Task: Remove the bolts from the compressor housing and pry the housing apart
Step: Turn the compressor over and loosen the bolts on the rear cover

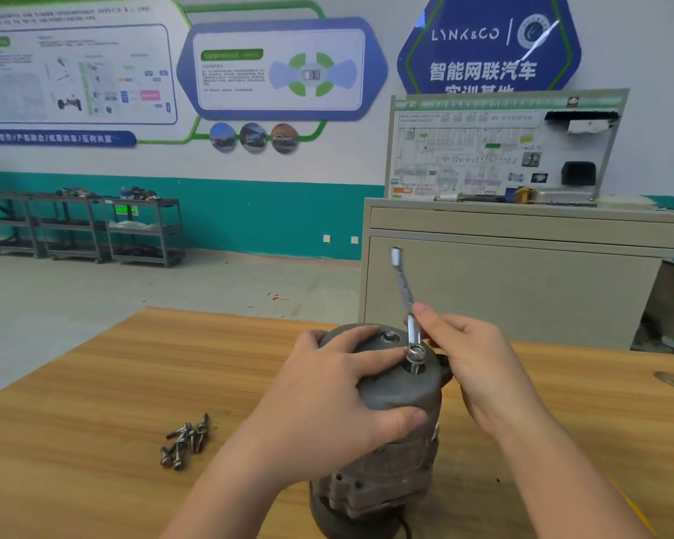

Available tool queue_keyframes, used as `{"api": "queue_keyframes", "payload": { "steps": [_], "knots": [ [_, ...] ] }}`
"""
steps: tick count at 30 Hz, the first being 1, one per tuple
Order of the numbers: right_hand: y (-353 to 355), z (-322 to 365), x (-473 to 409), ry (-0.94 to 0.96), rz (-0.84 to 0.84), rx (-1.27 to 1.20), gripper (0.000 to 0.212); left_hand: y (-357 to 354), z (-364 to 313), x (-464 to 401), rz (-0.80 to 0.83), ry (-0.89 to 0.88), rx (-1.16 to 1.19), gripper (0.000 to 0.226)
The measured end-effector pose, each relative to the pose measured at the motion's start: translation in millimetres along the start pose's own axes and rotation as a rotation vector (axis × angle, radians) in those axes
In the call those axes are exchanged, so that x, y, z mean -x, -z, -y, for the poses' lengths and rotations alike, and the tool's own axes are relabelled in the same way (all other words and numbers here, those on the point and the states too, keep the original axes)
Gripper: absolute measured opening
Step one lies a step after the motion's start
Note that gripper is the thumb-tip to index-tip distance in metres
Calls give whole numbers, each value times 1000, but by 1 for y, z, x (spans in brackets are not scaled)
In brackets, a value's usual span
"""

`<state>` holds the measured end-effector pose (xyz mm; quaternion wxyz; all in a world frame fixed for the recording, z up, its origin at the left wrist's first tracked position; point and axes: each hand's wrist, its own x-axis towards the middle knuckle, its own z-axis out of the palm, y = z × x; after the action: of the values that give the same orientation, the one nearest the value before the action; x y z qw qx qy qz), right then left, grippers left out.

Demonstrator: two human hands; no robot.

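Standing upright in the lower centre of the frame, the grey compressor housing [395, 390] rests on the wooden tabletop [94, 402], its domed top turned toward the camera. The left hand [327, 406] is wrapped over that dome from the left: fingers spread across the top and the thumb curled round the near side, gripping the housing. Just right of the dome, the right hand [479, 367] pinches the lower shaft of a slim metal wrench [405, 301] between thumb and fingers; its remaining fingers are loosely curled behind the tool. The wrench rises up and slightly left from the hand, its free end showing against the beige cabinet [522, 289] behind. Its lower ring end sits on a bolt [415, 354] that stands raised from the top of the housing, right beside the left hand's fingertips [399, 354]. A second bolt head [389, 337] lies flush in the dome just above and to the left of it, between the two hands.

On the tabletop, well to the left of the housing and apart from both hands, a small heap of loose bolts [185, 443] lies in the lower left of the frame. Metal shelving carts [94, 227] stand against the teal-banded wall at the left edge.
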<state>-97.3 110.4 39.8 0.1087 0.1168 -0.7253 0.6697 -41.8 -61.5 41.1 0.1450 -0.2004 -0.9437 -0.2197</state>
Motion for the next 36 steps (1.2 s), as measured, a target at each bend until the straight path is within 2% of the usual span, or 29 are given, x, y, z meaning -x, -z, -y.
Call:
{"api": "queue_keyframes", "payload": {
  "steps": [2,3,6,7,9,12,14,16,18,21,24,26,29,31,36],
  "knots": [
    [-8,9,4,92,-20,101,22,1,0,1,-25,-47,0,79],
    [-13,13,7,153,-59,232,19,1,-1,1,-43,-84,13,72],
    [-27,24,21,314,-33,572,34,0,-3,3,-127,-178,81,54],
    [-29,28,26,320,-1,586,37,0,-3,3,-137,-173,93,51],
    [-25,31,34,357,59,527,31,4,-4,1,-113,-163,108,44],
    [-14,27,37,634,131,511,25,6,-1,-2,-11,-199,-83,49],
    [-7,17,34,882,85,470,28,4,2,-1,-8,-166,-56,57],
    [0,3,28,1026,-24,324,31,4,3,2,-3,-58,34,68],
    [5,-9,21,953,-146,82,28,2,1,3,14,8,30,80],
    [8,-16,8,562,-284,-247,27,3,-3,2,26,46,44,87],
    [12,-13,-2,103,-220,-288,41,5,-7,3,30,64,70,82],
    [15,-9,-5,-58,-145,-294,42,7,-8,3,38,66,98,73],
    [22,-2,-5,-137,-43,-378,22,10,-9,2,63,80,108,83],
    [25,2,-4,-158,16,-400,17,14,-13,-3,76,100,91,84],
    [26,7,-2,-175,-28,-405,22,18,-23,-20,38,131,175,38]
  ]
}}
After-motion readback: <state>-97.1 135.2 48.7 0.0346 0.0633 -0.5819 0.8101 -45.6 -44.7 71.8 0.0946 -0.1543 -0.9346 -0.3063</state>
